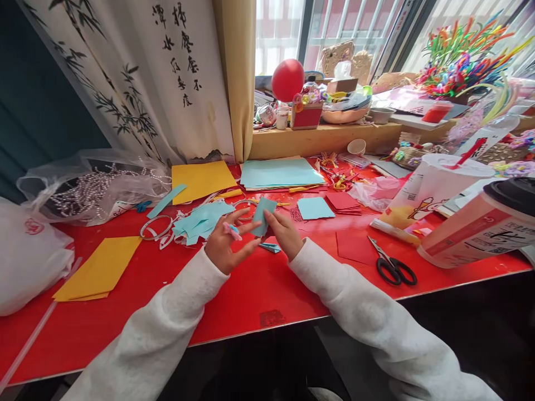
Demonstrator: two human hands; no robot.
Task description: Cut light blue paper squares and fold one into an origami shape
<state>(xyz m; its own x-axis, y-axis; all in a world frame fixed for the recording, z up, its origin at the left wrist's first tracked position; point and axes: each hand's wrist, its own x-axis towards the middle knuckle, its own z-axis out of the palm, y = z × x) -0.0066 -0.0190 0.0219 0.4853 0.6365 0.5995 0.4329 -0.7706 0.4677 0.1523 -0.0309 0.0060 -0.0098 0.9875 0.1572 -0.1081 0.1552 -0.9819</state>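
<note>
A small folded light blue paper [264, 216] is pinched in my right hand [284, 231], above the red table. My left hand [229, 240] is at the paper's left side with its fingers spread; whether a fingertip touches the paper is hard to tell. A pink and blue ring-like ornament [233, 230] sits on a left finger. Just below the hands lies another folded blue piece [271, 245]. Blue paper scraps [203, 220] are heaped left of the hands, and a blue square [315, 208] lies to the right, beside stacked red squares [343, 203].
Black-handled scissors [395, 267] lie open-bladed on the red table [234, 312] at the right, near two large cups [480, 223]. Yellow paper [98, 267] and plastic bags [31, 256] are on the left. Blue sheets [280, 172] lie at the back, below the windowsill.
</note>
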